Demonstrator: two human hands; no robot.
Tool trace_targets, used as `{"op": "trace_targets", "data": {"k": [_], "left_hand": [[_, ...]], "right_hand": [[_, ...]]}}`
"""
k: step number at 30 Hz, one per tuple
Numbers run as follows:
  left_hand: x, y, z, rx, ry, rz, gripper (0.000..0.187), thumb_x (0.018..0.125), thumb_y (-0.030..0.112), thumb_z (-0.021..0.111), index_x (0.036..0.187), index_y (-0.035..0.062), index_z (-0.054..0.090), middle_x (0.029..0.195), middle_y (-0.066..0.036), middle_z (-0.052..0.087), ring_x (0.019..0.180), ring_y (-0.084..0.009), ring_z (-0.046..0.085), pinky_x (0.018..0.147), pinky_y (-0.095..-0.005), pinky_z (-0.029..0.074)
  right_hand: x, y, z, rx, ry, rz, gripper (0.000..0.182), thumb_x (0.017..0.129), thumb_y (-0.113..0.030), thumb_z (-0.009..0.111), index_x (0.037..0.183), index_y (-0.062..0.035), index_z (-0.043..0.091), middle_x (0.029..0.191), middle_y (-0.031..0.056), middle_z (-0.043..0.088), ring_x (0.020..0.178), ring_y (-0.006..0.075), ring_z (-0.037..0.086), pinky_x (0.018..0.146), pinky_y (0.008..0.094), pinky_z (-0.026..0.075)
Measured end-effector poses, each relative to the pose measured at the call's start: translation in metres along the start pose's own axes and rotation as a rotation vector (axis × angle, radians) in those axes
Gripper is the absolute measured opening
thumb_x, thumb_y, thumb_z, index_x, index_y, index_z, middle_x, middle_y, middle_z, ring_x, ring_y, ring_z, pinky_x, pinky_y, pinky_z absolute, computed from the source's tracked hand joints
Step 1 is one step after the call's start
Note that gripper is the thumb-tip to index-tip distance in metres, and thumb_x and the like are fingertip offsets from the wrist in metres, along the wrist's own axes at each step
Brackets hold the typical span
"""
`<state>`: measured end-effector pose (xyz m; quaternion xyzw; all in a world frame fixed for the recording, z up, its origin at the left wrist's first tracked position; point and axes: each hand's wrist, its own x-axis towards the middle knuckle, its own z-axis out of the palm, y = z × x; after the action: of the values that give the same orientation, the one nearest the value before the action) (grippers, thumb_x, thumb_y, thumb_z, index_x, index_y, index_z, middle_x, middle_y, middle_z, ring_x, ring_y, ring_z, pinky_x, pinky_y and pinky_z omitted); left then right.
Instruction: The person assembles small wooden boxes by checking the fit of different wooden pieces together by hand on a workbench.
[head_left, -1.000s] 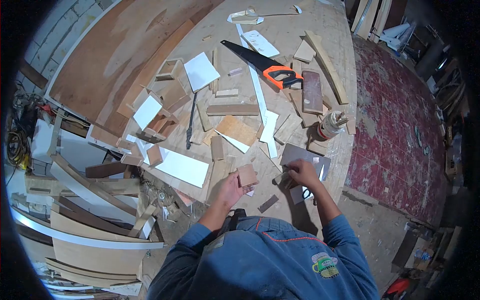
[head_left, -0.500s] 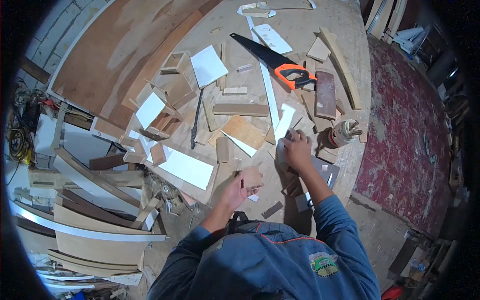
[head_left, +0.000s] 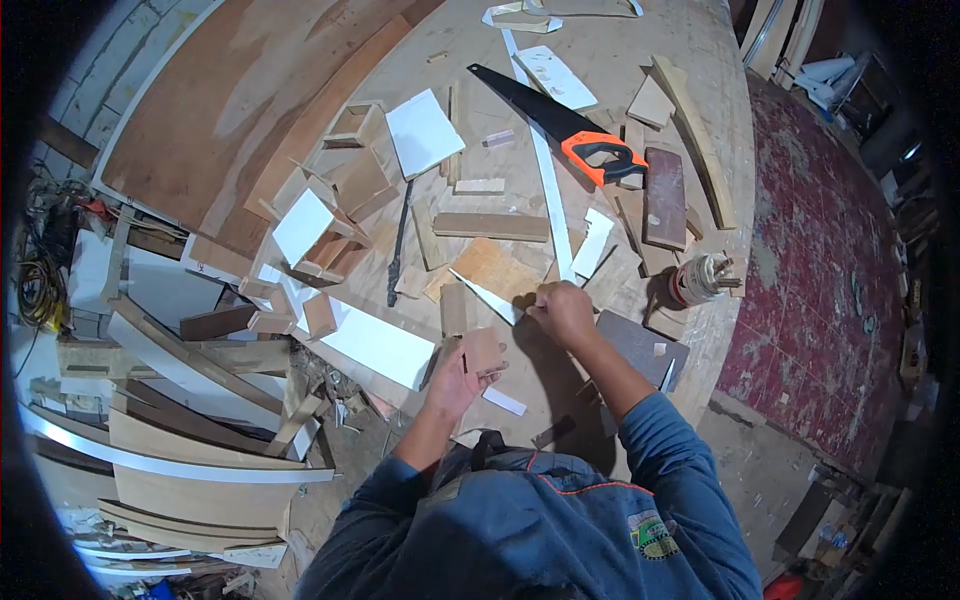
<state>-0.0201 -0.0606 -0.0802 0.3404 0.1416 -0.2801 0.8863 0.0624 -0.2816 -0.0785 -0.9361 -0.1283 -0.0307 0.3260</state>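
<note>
My left hand point(head_left: 456, 383) is closed around a small square wooden block point(head_left: 483, 351) above the near side of the workbench. The fingers of my right hand point(head_left: 563, 314) are drawn together in a pinch to the right of the block; whatever lies between them is hidden. Close to those fingertips are a thin white wedge-shaped piece point(head_left: 487, 296) and a tan wooden board point(head_left: 495, 262). Beyond my right hand lies a white strip with a notched edge point(head_left: 594, 243). A narrow wood offcut point(head_left: 453, 309) rests just past my left hand.
A handsaw with an orange handle point(head_left: 598, 155) lies across the bench. At the right stands a jar of sticks point(head_left: 697, 280), with a dark flat sheet point(head_left: 640, 350) nearer me. Small wooden boxes point(head_left: 325, 240) and a long white panel point(head_left: 380, 343) occupy the left.
My right hand has come away from the notched white strip, moving left and towards me, and its fingers have closed together. My left hand with the block has shifted slightly left.
</note>
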Motion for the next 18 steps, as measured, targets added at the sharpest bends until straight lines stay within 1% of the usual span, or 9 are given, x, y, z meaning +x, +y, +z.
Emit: {"op": "trace_targets", "data": {"k": [2,6,7,8,12,14,15,17,18], "left_hand": [[-0.006,0.0,-0.002,0.028,0.087,-0.032,0.049,0.096,0.035,0.032,0.133,0.0027,0.036,0.123,-0.02,0.051,0.103,-0.0339,0.057,0.081,-0.0354,0.048],[-0.019,-0.013,-0.015,0.017,0.071,-0.094,0.049,0.097,0.035,0.031,0.132,0.0027,0.037,0.123,-0.019,0.052,0.103,-0.0329,0.057,0.084,-0.0359,0.048],[-0.024,-0.016,-0.015,0.052,0.061,-0.111,0.049,0.097,0.036,0.03,0.132,0.003,0.037,0.123,-0.019,0.052,0.102,-0.0325,0.057,0.086,-0.0382,0.047],[-0.027,-0.018,-0.016,0.086,0.05,-0.128,0.048,0.097,0.036,0.029,0.132,0.0033,0.038,0.122,-0.019,0.052,0.101,-0.032,0.058,0.089,-0.0405,0.047],[-0.038,-0.027,-0.023,0.139,0.066,-0.237,0.049,0.097,0.037,0.029,0.133,0.0052,0.037,0.125,-0.014,0.052,0.108,-0.0263,0.054,0.091,-0.0359,0.043],[-0.037,-0.035,-0.027,0.156,0.098,-0.24,0.047,0.097,0.036,0.03,0.132,0.0056,0.038,0.123,-0.012,0.053,0.109,-0.0248,0.054,0.089,-0.0362,0.044],[-0.035,-0.037,-0.025,0.173,0.089,-0.22,0.045,0.098,0.034,0.028,0.13,0.0054,0.038,0.122,-0.013,0.052,0.105,-0.0262,0.055,0.089,-0.0381,0.045],[-0.03,-0.039,-0.025,0.186,0.072,-0.194,0.043,0.098,0.033,0.027,0.129,0.0052,0.038,0.12,-0.015,0.052,0.102,-0.0275,0.057,0.088,-0.0399,0.046],[-0.028,-0.041,-0.026,0.207,0.079,-0.209,0.041,0.098,0.031,0.03,0.127,0.0046,0.039,0.12,-0.014,0.052,0.102,-0.0269,0.056,0.088,-0.0401,0.046]], "right_hand": [[0.005,-0.016,0.014,-0.028,0.002,-0.08,0.014,0.068,-0.02,0.065,0.076,-0.0081,0.062,0.08,0.011,0.06,0.075,0.032,0.058,0.062,0.0439,0.047],[0.001,-0.018,0.031,-0.11,0.091,-0.287,0.022,0.069,-0.02,0.066,0.089,-0.0108,0.065,0.1,0.0077,0.057,0.089,0.0286,0.055,0.072,0.0428,0.044],[0.002,-0.018,0.028,-0.089,-0.044,-0.181,0.024,0.07,-0.018,0.066,0.094,-0.0127,0.065,0.106,0.0073,0.055,0.1,0.0272,0.051,0.08,0.0426,0.04],[0.007,-0.02,0.027,-0.089,-0.046,-0.186,0.024,0.07,-0.018,0.066,0.094,-0.0127,0.065,0.106,0.0073,0.055,0.1,0.0272,0.051,0.08,0.0426,0.04],[0.028,-0.04,0.03,-0.329,-0.106,-0.055,0.026,0.073,-0.018,0.063,0.098,-0.0108,0.065,0.114,0.011,0.053,0.105,0.0282,0.049,0.085,0.0424,0.039],[0.034,-0.055,0.049,-0.216,-0.088,-0.453,0.027,0.078,-0.021,0.055,0.101,-0.0128,0.065,0.119,0.0095,0.05,0.113,0.0277,0.045,0.093,0.0441,0.035],[0.036,-0.063,0.06,-0.218,-0.087,-0.453,0.027,0.078,-0.021,0.055,0.101,-0.0128,0.065,0.119,0.0095,0.05,0.113,0.0277,0.045,0.093,0.0441,0.035],[0.035,-0.075,0.077,-0.297,-0.072,-0.713,0.031,0.081,-0.021,0.052,0.109,-0.0136,0.059,0.126,0.0099,0.046,0.121,0.0281,0.04,0.099,0.0471,0.031],[0.038,-0.077,0.073,-0.302,-0.072,-0.717,0.031,0.081,-0.021,0.052,0.109,-0.0136,0.059,0.126,0.0099,0.046,0.121,0.0281,0.04,0.099,0.0471,0.031]]}}
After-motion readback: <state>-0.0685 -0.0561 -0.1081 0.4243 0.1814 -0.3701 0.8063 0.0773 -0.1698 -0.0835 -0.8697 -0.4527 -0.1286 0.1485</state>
